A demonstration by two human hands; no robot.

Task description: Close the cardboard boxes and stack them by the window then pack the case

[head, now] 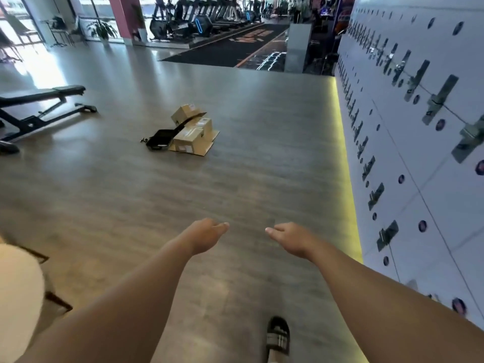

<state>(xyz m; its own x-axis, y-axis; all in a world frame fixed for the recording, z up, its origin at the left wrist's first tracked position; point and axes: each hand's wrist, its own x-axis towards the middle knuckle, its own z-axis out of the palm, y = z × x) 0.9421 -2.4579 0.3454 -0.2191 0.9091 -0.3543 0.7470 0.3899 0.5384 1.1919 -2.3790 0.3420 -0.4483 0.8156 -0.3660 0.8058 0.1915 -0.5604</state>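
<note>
Here, both bare arms reach forward, the left hand (207, 233) and right hand (288, 235) held apart with fingers relaxed, holding nothing. Below, one foot in a dark slipper (278, 336) stands on the grey wood-look floor (117, 200). To the right runs a white locker wall (419, 153) with a glowing yellow strip at its base. Well ahead on the floor sit three cardboard boxes (192, 132), grouped on a flattened sheet of cardboard; just beside them lies one black case (160, 140), lid open, contents too small to tell. A black weight bench (39, 106) stands at left; bright windows (21, 19) and treadmills (209, 17) fill the far end.
</note>
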